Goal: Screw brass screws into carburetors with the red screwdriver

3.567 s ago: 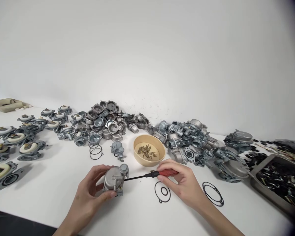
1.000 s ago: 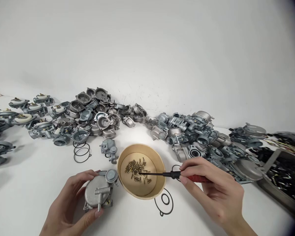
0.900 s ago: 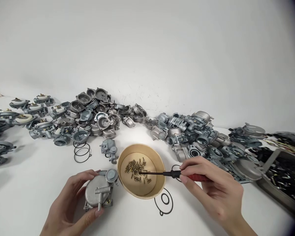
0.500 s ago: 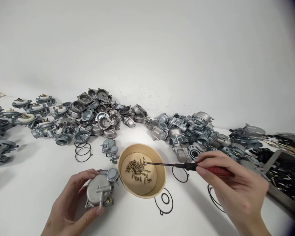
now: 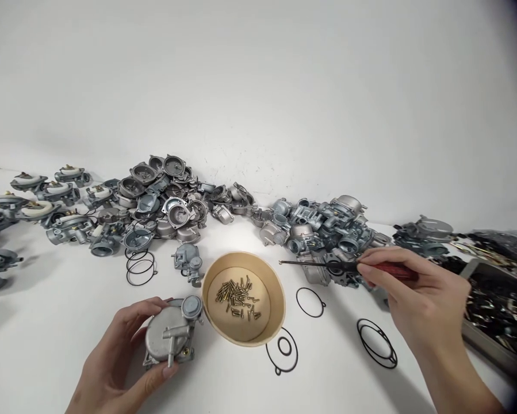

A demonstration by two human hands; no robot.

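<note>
My left hand (image 5: pixel 118 353) is closed around a grey metal carburetor (image 5: pixel 167 334) at the lower left, fingers behind it and thumb along its near side. The carburetor's round bowl cover faces up. In my right hand (image 5: pixel 426 302) is a screwdriver (image 5: pixel 344 266) with a red and black handle, gripped between thumb and fingers. Its thin shaft points left, with the tip above the right rim of a tan round tub (image 5: pixel 279 302). Something tiny sits at the tip, too small to make out. Several small brass-coloured screws (image 5: pixel 234 296) lie inside the tub.
Another carburetor (image 5: pixel 187 259) stands behind the tub. Black rubber gaskets (image 5: pixel 310 303) lie on the white table. Heaps of float bowls (image 5: pixel 178 213) and carburetors (image 5: pixel 327 224) line the back, with opened carburetor bodies (image 5: pixel 71 227) at left. A bin of dark parts (image 5: pixel 495 305) is at right.
My right hand has lifted the screwdriver tip up and to the right, from over the screws to past the tub's rim. My left hand still holds the carburetor. The view has shifted slightly.
</note>
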